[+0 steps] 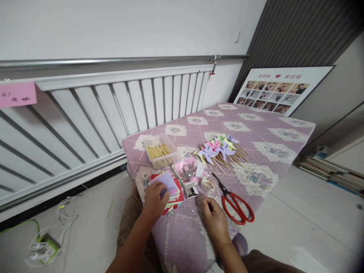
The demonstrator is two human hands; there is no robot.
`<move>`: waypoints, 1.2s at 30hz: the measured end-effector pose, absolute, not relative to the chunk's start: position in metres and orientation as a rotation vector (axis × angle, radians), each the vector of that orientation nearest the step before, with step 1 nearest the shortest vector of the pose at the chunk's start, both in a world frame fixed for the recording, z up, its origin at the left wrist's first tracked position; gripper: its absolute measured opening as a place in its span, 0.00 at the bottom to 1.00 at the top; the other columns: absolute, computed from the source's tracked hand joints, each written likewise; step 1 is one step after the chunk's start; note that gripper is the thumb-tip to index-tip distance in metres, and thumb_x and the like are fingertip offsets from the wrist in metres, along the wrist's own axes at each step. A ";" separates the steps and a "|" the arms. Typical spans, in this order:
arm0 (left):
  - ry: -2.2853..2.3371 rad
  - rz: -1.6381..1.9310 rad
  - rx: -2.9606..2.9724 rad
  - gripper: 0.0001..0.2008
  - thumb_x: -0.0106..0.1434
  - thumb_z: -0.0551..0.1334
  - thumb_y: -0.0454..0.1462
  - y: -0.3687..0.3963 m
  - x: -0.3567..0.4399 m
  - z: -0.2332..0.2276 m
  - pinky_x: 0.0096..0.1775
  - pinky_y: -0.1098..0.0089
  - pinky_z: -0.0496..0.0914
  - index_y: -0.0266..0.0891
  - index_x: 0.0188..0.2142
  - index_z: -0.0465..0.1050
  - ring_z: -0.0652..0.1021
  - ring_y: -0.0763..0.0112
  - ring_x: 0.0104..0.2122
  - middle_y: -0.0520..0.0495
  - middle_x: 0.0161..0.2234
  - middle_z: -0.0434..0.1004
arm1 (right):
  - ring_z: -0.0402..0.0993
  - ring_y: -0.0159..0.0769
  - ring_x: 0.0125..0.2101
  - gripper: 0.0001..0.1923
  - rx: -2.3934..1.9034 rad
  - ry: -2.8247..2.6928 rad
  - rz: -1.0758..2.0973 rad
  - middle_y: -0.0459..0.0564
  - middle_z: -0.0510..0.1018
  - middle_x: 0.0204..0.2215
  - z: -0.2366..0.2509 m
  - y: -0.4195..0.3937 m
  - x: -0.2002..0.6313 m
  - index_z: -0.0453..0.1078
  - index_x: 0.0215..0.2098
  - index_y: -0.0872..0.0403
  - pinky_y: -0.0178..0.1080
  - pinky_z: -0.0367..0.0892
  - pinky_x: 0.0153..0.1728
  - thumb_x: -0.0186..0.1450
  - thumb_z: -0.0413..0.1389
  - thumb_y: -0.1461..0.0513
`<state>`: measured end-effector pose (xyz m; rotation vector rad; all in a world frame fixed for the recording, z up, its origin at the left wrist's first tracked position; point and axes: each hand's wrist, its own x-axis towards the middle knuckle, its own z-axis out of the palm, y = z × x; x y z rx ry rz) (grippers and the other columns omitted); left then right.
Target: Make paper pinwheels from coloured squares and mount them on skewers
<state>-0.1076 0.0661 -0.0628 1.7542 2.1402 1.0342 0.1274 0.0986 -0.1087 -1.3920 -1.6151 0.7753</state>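
Observation:
My left hand (154,201) rests on a stack of coloured paper squares (171,184), fingers touching the top lilac sheet. My right hand (214,218) lies on the purple quilted table cover (256,132), fingers curled and pinched together; whether anything small is in them cannot be made out. Red-handled scissors (236,204) lie just right of it. Ahead sit a small clear dish (209,184), a clear box of small metal pins (187,171) and a clear tub of wooden sticks (159,151). Finished paper pinwheels on sticks (220,149) lie in a pile further back.
A white slatted radiator cover (99,110) runs along the left, with a pink note (17,94) stuck on it. A photo board (280,91) leans at the table's far end. Stacked books (332,170) lie on the floor right; cables and a charger (45,248) lie lower left.

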 end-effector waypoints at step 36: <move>1.370 2.026 0.363 0.14 0.53 0.62 0.42 0.057 -0.153 -0.008 0.34 0.70 0.71 0.39 0.38 0.68 0.77 0.71 0.31 0.48 0.33 0.77 | 0.75 0.44 0.29 0.17 -1.449 -1.655 0.729 0.50 0.80 0.28 -0.110 0.107 0.129 0.71 0.33 0.52 0.39 0.69 0.32 0.62 0.50 0.49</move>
